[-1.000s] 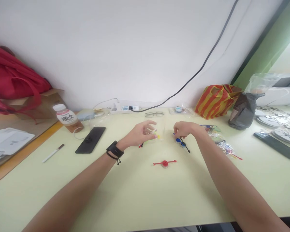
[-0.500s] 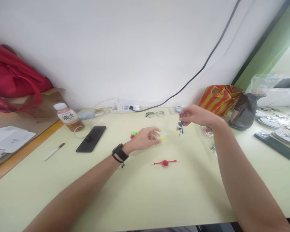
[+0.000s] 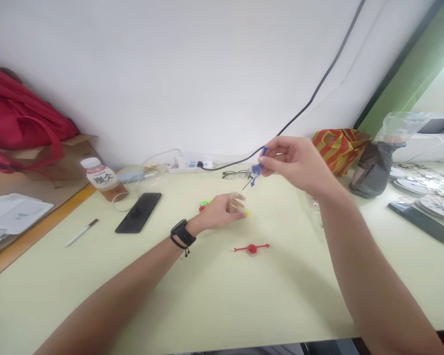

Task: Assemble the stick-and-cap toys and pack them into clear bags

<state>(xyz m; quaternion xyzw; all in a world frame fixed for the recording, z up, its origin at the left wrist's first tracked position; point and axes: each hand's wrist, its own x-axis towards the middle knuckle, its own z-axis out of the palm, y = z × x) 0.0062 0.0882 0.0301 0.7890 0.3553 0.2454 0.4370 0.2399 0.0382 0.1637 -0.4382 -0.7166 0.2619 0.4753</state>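
Observation:
Raised above the table, my right hand [image 3: 290,160] is closed on a blue arrow spinner [image 3: 257,169]. Its arrow tip points down and left, and a thin dark strip sticks out beside it. My left hand [image 3: 225,211] rests low over the table with curled fingers. A small yellow piece [image 3: 248,213] shows at its fingertips, with something see-through around it; what the fingers hold is unclear. Behind that hand, a green piece [image 3: 204,202] and a red piece [image 3: 202,209] are partly hidden. Nearer me lies a red arrow spinner [image 3: 252,249] on a round base.
A black phone [image 3: 138,213], a pen [image 3: 82,232] and a drink bottle [image 3: 104,180] are on the left. Glasses [image 3: 229,175] and a power strip [image 3: 188,166] lie by the wall. Bags [image 3: 372,172] and a dark flat case [image 3: 424,223] are on the right.
My right hand has moved up and left with the blue arrow spinner, closer to my left hand, and the spinner has tilted. My left hand has hardly moved.

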